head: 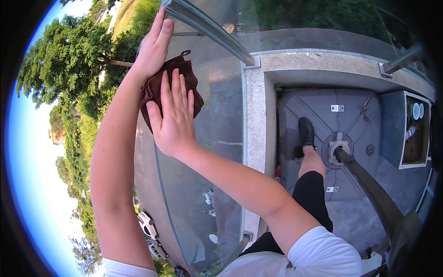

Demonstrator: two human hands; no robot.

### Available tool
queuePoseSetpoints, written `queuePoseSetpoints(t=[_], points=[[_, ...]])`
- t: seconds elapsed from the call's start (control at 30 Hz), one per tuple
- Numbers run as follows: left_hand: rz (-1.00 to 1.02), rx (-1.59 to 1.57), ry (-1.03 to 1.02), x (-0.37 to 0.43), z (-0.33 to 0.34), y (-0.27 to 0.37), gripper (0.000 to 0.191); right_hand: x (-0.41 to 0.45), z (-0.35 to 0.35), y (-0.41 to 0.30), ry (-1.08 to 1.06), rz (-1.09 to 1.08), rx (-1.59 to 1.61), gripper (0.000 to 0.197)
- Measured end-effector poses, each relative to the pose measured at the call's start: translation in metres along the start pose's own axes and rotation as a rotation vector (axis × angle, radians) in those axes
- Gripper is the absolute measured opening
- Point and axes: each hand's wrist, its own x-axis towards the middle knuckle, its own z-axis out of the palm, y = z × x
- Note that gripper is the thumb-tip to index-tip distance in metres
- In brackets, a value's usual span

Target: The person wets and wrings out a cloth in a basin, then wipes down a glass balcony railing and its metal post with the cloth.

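Note:
My right hand [174, 116] lies flat with its fingers spread on a folded dark red cloth [188, 78], pressing it against a clear glass railing panel [225, 117]. A small loop sticks out at the cloth's upper corner. Above and left of the cloth, my left hand [155, 43] is stretched out with its fingers extended, close to the top of a metal railing post [211, 27]. Its palm is turned away, so what it touches there cannot be told. Both forearms reach up from white sleeves, the left forearm passing along the cloth's left edge.
Right of the glass runs a concrete ledge [255, 114]. A black-shod foot [306, 131] stands on a grey plastic umbrella base [294, 104] with a dark pole [373, 187]. A grey planter box [392, 128] holds cups and a bottle. Parked cars [148, 225] and trees lie beyond the glass.

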Motion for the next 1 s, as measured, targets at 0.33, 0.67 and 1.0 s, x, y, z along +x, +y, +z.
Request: queuePoseSetpoints(t=[0.33,0.67,1.0], points=[[0.191,-0.136,0.006,-0.113,-0.018,0.040,0.088,-0.003,-0.001,0.015,-0.007,-0.044,-0.019,0.070],[0.084,0.064,0.012,-0.160,0.000,0.065,0.085,-0.012,0.004,0.043,-0.021,-0.031,-0.078,0.076],[0.065,0.283,-0.057,-0.160,0.001,0.071,0.083,-0.024,-0.006,0.080,-0.060,-0.035,-0.010,0.071]])
